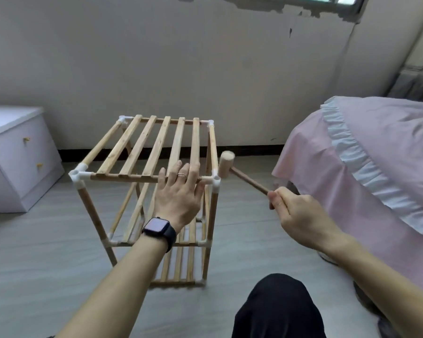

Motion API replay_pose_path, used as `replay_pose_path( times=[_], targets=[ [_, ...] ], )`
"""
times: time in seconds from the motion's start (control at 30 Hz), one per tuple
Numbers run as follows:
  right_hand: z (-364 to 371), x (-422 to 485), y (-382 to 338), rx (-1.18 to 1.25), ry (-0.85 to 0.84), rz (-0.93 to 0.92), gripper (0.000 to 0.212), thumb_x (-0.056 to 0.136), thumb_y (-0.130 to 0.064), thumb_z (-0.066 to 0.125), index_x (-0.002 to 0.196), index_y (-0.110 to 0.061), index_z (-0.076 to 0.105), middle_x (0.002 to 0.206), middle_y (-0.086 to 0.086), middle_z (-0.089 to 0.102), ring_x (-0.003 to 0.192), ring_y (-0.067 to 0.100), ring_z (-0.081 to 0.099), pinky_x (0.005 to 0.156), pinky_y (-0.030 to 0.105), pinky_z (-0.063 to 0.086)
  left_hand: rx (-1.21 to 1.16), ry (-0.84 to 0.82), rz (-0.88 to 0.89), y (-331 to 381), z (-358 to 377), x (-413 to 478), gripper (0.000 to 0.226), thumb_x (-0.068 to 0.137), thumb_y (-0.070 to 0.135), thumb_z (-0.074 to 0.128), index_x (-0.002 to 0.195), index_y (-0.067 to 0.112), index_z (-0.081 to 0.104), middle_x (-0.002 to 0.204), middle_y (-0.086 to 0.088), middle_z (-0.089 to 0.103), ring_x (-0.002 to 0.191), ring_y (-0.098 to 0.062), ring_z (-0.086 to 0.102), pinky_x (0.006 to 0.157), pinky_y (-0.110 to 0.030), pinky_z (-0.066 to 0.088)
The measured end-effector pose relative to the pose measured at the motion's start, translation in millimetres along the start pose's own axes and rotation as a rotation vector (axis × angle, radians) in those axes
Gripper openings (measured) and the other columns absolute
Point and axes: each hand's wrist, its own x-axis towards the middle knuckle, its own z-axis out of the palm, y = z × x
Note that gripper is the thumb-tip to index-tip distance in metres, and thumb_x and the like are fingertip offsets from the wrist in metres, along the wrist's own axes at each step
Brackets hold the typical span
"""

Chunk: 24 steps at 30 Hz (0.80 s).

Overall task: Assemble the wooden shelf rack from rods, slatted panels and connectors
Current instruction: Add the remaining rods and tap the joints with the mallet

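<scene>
Wooden, the three-tier slatted shelf rack (pixel 156 147) stands on the grey floor (pixel 47 264), with the left hand (pixel 178 193) pressing its top front rail, fingers straight and apart. The right hand (pixel 300 215) clamps its fingers round a small wooden mallet (pixel 239 173), whose head is just beside the white plastic corner connector (pixel 215 181). This seems to be final seating of the joints, and it calls for a square tap.

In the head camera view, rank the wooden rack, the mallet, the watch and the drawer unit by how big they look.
Wooden rack
Drawer unit, cut off at the frame edge
Mallet and watch: about alike; the watch is nearer the camera, so unranked.
</scene>
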Motion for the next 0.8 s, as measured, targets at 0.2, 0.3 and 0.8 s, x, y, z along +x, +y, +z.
replay_pose_path(
  times=[0.2, 0.3, 0.8],
  targets=[
    [-20.8, 21.3, -9.2, 0.064, 0.124, -0.059, 0.035, 0.105, -0.049, 0.036, 0.083, -0.031, 0.056, 0.059, -0.002, 0.061, 0.056, 0.015, 0.058, 0.056, 0.038, 0.043, -0.003, 0.057, 0.026, -3.4, 6.1, 2.7, 0.051, 0.106, 0.045, 0.026, 0.154, 0.030, 0.023, 0.155, 0.005, 0.034, 0.152, -0.021, 0.012, 0.123, -0.051, 0.004],
    [-10.7, 21.4, -16.8, 0.235, 0.308, -0.113, 0.033, 0.105, -0.046, 0.031, 0.090, -0.024, 0.052, 0.059, 0.009, 0.059, 0.054, 0.028, 0.058, 0.054, 0.042, 0.045, -0.002, 0.054, 0.028, -5.3, 6.5, 3.1, 0.050, 0.106, 0.044, 0.027, 0.154, 0.030, 0.023, 0.155, 0.006, 0.033, 0.151, -0.020, 0.012, 0.123, -0.050, 0.003],
    [15.9, 24.6, -5.3, 0.071, 0.064, -0.023, 0.037, 0.106, -0.044, 0.038, 0.079, -0.026, 0.054, 0.056, -0.007, 0.060, 0.049, 0.013, 0.053, 0.048, 0.028, 0.039, -0.098, 0.142, -0.097, -4.4, -4.8, 7.8, 0.033, 0.103, 0.050, 0.025, 0.117, 0.035, 0.052, 0.128, 0.002, 0.060, 0.136, -0.022, 0.038, 0.115, -0.053, 0.024]
  ],
)
